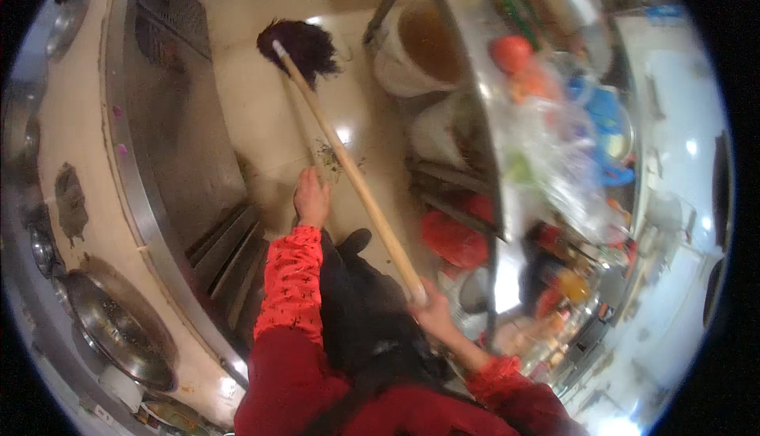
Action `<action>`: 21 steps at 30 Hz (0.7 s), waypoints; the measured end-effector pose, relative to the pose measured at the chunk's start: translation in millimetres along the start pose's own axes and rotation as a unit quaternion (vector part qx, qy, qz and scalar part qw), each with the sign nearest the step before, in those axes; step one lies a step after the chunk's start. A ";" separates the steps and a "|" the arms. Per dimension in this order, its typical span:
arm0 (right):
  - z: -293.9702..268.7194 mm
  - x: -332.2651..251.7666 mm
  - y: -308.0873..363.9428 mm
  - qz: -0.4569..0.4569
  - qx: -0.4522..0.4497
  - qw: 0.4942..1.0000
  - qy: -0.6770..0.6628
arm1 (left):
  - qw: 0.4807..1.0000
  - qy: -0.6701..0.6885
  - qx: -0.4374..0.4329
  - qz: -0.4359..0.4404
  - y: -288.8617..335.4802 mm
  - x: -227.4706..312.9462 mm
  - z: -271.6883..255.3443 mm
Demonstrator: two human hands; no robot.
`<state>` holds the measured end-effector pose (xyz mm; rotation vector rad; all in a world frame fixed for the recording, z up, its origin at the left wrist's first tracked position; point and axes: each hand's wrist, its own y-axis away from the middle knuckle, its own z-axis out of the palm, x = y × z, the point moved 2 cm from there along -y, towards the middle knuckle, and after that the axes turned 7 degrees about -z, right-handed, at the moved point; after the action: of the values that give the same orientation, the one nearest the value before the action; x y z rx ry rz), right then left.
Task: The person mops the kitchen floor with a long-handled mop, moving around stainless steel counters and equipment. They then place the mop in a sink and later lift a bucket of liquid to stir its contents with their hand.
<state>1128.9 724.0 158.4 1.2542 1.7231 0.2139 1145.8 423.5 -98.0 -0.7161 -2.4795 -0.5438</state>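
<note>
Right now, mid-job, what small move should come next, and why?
I'd probably bring the left hand across to the wooden handle: it appears to be off it, while the right hand grips near the end. The dark head lies at the far end, beyond the scattered dark bits, so a second grip should help steer it.

Floor [245, 115] was glossy beige tile, bright glare spots [343, 134], dark crumbs [328, 159] mid-aisle. Left desk [83, 111] had a pale, stained top, metal front edge, dark grille [170, 20] below. Right desk [480, 79] was metal-rimmed, cluttered, blurred. Far right: pale bluish surface [677, 111], couldn't tell wall from worktop.
</note>
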 end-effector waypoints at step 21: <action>86.1 307.7 -215.9 0.045 0.206 0.973 0.089 | 0.992 -0.016 0.108 0.059 -146.1 -313.8 400.8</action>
<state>1052.6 842.8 -200.4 1.6595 1.9304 0.0205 1152.8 388.6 -626.4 -0.7831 -2.4566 -0.2168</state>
